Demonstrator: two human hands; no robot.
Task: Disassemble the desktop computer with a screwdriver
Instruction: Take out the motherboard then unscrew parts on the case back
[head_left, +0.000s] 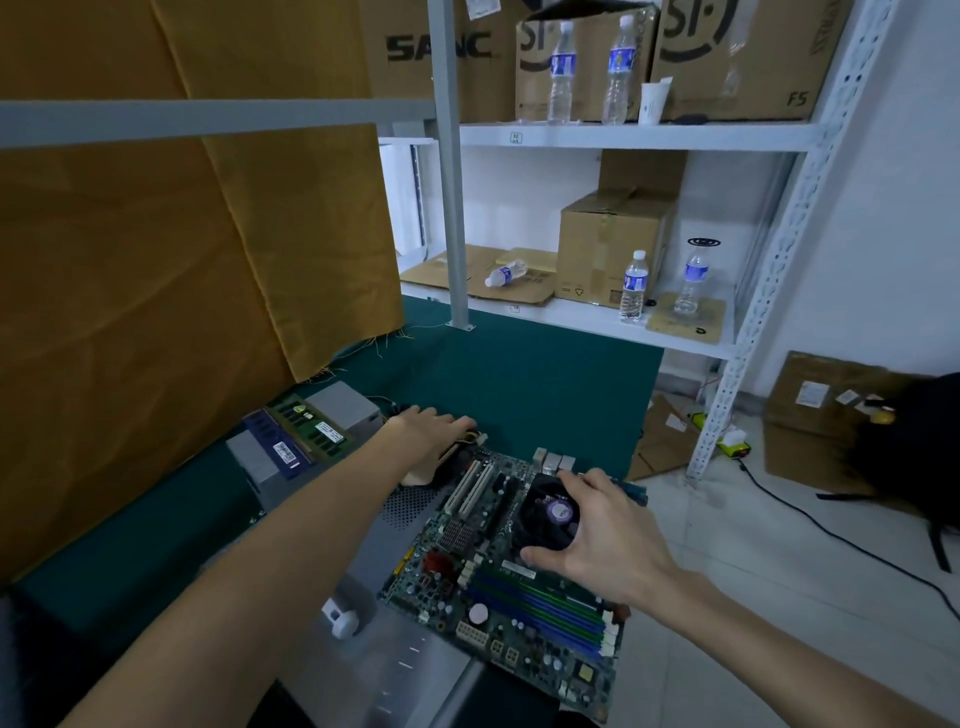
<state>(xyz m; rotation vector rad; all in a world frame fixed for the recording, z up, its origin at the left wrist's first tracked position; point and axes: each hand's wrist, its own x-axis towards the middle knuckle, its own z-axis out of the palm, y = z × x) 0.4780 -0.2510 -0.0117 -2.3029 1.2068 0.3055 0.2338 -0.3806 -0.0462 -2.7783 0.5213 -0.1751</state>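
At lower centre, the right hand (597, 525) grips the cooler fan (545, 514) on the stiff, likely fragile motherboard (519, 587), best held by its edges, while the left hand (431, 431) rests open at its far corner.

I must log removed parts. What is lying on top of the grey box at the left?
Two memory sticks lie flat on the grey box: a green one and a blue one, side by side. The box top beneath them is covered.
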